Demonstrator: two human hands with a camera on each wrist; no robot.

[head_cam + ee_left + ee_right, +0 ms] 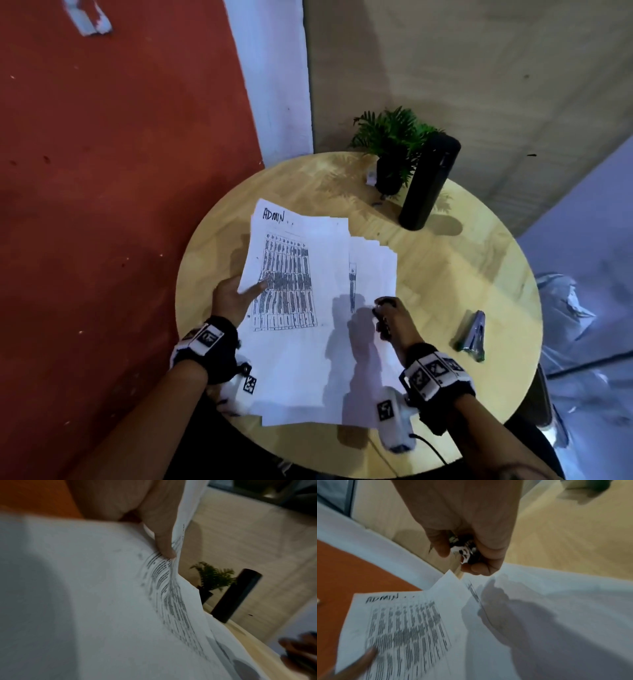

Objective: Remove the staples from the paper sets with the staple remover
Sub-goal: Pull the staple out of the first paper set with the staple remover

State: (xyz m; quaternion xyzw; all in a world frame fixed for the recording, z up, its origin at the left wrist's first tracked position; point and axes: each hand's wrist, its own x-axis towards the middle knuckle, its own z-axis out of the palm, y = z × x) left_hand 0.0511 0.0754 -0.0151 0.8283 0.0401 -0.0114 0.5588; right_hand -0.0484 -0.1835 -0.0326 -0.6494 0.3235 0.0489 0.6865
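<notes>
Round wooden table (445, 274) beside red wall (102, 171); papers (308, 359) on it.

Printed paper sets (301, 308) — fanned, overlapping — on table (462, 274)

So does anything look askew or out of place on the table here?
The paper sets are fanned unevenly rather than squared, and the stack overhangs the near edge of the round table. The left hand lifts the "ADMIN" sheet. The right hand grips a small dark tool. Nothing looks torn or spilled.

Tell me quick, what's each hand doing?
Left hand: holding the top paper sheet.
Right hand: gripping the staple remover.
</notes>
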